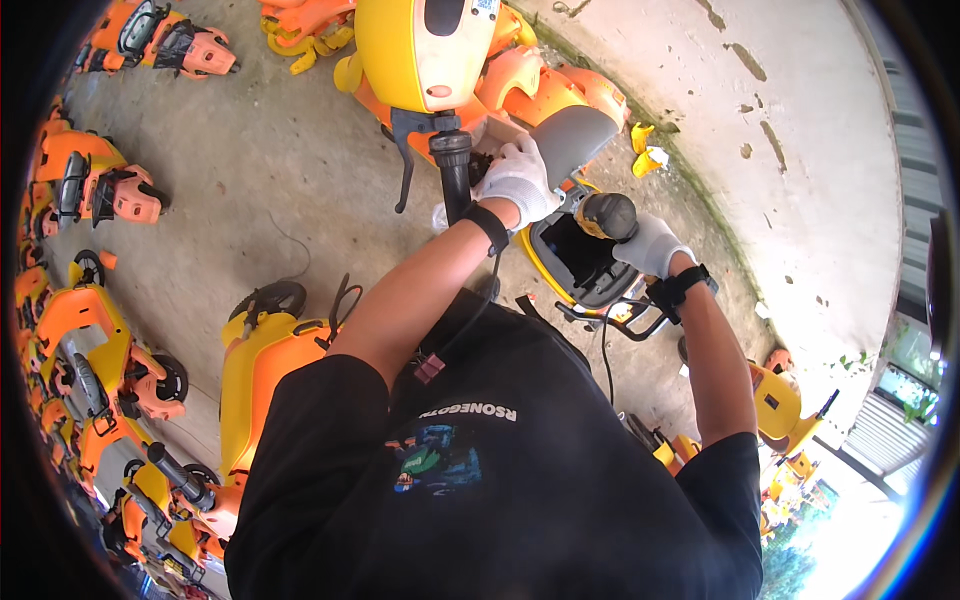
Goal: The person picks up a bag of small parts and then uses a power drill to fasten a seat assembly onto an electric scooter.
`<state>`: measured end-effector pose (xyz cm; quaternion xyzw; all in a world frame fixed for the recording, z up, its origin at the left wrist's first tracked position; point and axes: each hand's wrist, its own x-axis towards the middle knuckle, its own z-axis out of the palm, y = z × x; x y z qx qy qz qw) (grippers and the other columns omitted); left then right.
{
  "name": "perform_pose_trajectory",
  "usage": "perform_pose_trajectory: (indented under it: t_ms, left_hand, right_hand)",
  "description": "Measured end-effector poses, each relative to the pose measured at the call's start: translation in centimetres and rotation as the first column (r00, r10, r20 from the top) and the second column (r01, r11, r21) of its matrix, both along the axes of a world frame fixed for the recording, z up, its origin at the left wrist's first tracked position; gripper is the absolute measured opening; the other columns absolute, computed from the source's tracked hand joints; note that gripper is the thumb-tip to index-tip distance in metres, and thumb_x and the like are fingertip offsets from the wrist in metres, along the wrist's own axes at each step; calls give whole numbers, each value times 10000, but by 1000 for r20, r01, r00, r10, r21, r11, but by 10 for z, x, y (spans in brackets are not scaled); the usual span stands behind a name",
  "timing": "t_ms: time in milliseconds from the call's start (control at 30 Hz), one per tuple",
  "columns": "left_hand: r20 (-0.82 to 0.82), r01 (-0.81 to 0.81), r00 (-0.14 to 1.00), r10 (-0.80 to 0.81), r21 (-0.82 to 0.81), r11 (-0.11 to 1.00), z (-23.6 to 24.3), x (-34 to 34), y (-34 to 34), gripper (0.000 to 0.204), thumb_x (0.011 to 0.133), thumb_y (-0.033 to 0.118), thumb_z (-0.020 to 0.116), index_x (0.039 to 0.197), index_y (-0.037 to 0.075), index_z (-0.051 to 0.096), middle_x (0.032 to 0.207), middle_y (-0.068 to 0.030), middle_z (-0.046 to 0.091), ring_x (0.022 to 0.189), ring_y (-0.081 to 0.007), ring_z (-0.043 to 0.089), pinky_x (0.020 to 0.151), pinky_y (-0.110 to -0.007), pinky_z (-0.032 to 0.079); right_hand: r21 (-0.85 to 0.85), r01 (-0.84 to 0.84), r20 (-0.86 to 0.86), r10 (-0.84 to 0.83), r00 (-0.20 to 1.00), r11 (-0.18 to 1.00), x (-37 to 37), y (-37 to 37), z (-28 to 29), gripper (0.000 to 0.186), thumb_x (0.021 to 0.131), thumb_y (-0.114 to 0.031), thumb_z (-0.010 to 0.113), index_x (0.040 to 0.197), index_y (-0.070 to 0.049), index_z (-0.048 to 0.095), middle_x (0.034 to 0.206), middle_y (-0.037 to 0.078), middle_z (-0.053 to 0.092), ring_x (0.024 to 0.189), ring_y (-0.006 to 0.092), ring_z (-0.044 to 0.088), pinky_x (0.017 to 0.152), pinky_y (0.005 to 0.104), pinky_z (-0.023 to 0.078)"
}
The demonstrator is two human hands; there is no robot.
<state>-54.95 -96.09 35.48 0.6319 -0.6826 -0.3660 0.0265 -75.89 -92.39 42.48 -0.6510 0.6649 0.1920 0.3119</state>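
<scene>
On my left I see a row of orange scooter bodies point(95, 185) lying on the concrete floor point(250, 160), one more point(165, 40) at the top left corner. Nearer me a yellow scooter point(260, 370) stands with its small wheel point(270, 297) up and black cables point(343, 300) looping beside it. Below that a black handlebar grip point(180, 478) sticks out of another yellow and orange frame. Two yellow plastic scraps point(645, 150) lie where the floor meets a pale, stained wall point(800, 150). At my right a yellow part point(778, 405) leans near the wall, with green plants point(915, 385) beyond it.
</scene>
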Motion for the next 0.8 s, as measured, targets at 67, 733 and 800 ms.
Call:
perform_pose_trajectory:
  t_ms: [67,733,800]
  left_hand:
    - [-6,-11,1000,12,31,999,0,-1,-1,947,685,405,743,1278,-110,213,1211,-327,425,1116,-402,524,882,-445,485]
    - [67,7,998,-3,-61,998,13,-9,1,785,634,318,774,1163,-95,366,1069,-259,556,995,-323,608,842,-362,504]
    - [62,2,998,1,-36,999,10,-6,-1,787,634,321,772,1164,-93,363,1074,-261,553,1000,-324,605,845,-364,503]
  right_hand:
    - [-9,-6,6,6,1000,1000,2,1,1,324,664,-226,598,898,-7,645,867,236,637,870,391,602,773,393,490]
    - [5,59,-38,-59,998,998,4,2,-3,321,665,-227,605,895,-10,656,870,242,640,882,383,612,792,384,494]
    - [5,62,-32,-62,998,998,3,3,-4,321,666,-227,603,896,-10,656,874,240,641,885,383,612,793,385,493]
